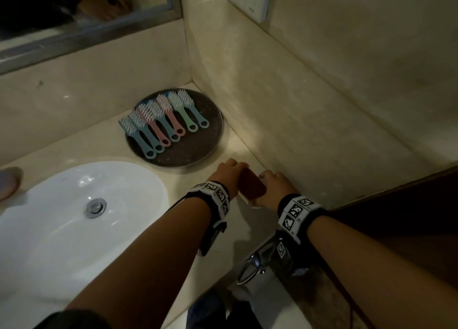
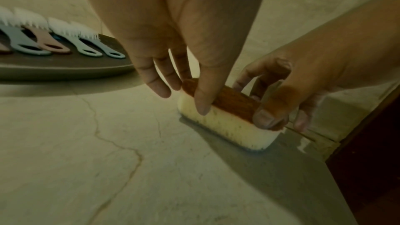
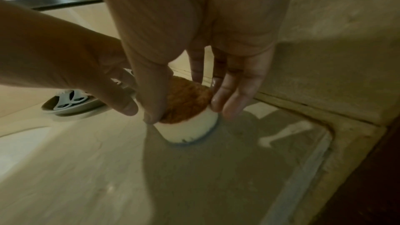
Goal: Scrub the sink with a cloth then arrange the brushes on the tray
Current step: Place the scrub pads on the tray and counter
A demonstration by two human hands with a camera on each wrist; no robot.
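A scrub sponge (image 1: 251, 186), brown pad on top and cream foam below, stands on the beige counter close to the right wall. My left hand (image 1: 229, 171) pinches its far end, thumb on one side and fingers on the other (image 2: 186, 91). My right hand (image 1: 272, 182) pinches the near end (image 3: 186, 109) the same way. In the wrist views the sponge (image 2: 227, 121) (image 3: 188, 126) touches the counter. Several pastel brushes (image 1: 163, 122) (image 2: 54, 40) lie side by side on a dark round tray (image 1: 198, 150) (image 2: 65, 67) behind the hands. The white sink (image 1: 62, 229) lies to the left.
The marble wall (image 1: 309, 117) runs right beside the sponge. A dark wooden edge (image 1: 396, 204) borders the counter at the right. A mirror frame (image 1: 86, 31) sits above the back ledge. A metal ring fitting (image 1: 255, 261) hangs below the counter's front edge.
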